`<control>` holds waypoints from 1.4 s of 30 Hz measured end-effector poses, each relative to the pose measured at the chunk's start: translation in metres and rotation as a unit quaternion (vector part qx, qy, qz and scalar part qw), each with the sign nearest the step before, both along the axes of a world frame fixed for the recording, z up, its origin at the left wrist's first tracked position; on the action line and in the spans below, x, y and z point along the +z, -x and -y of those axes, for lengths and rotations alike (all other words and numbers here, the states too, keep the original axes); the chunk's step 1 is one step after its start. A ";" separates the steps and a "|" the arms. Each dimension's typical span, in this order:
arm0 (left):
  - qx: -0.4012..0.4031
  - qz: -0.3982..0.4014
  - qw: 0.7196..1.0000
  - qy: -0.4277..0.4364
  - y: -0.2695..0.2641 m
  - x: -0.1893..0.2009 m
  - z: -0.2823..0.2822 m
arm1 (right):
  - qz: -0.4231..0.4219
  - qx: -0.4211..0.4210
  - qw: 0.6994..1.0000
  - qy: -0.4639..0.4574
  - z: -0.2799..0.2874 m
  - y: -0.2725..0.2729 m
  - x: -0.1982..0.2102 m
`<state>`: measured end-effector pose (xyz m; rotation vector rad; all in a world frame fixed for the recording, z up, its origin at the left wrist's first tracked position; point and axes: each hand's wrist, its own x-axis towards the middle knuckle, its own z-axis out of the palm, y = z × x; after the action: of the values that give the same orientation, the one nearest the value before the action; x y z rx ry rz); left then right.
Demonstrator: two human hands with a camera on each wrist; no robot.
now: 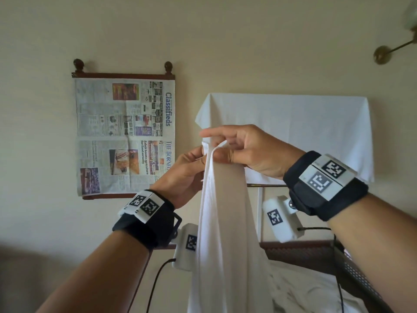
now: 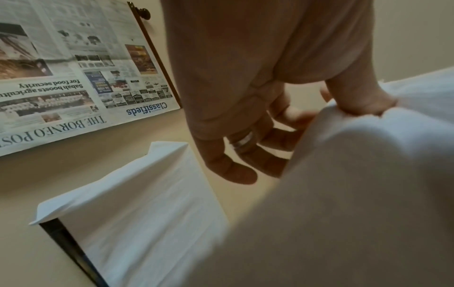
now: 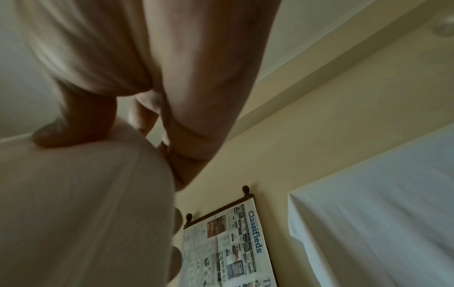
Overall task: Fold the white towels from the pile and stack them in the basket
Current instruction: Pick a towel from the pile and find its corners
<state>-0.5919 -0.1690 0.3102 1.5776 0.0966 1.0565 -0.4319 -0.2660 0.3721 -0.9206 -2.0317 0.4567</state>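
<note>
Both hands are raised close together, the left hand [image 1: 187,175] and right hand [image 1: 243,150] each pinching the top edge of one white towel [image 1: 225,233], which hangs straight down between the forearms, bunched lengthwise and not yet folded. Below it more crumpled white cloth [image 1: 300,290], probably the pile, lies on a surface. The basket is not in view. Behind, a white sheet [image 1: 293,123] and a newspaper [image 1: 125,136] hang on the wall. Folding looks barely begun, stacking still ahead
</note>
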 end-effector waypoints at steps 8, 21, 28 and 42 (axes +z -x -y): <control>0.065 -0.089 0.993 0.037 -0.012 -0.028 0.005 | -0.020 -0.114 0.993 -0.008 -0.031 -0.028 -0.034; 0.275 -0.129 0.951 -0.057 -0.059 -0.035 -0.016 | -0.271 -0.016 0.944 0.186 -0.071 -0.093 -0.107; 0.303 -0.190 0.931 -0.069 -0.080 -0.053 -0.029 | -0.241 -0.037 0.957 0.157 -0.081 -0.108 -0.145; 0.257 -0.180 0.949 -0.027 -0.100 -0.060 -0.041 | -0.149 -0.058 0.967 0.200 -0.103 -0.129 -0.230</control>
<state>-0.4924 -0.1279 0.2502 1.8315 0.7673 1.1539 -0.3033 -0.1629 0.1423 -1.1275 -1.6309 0.9065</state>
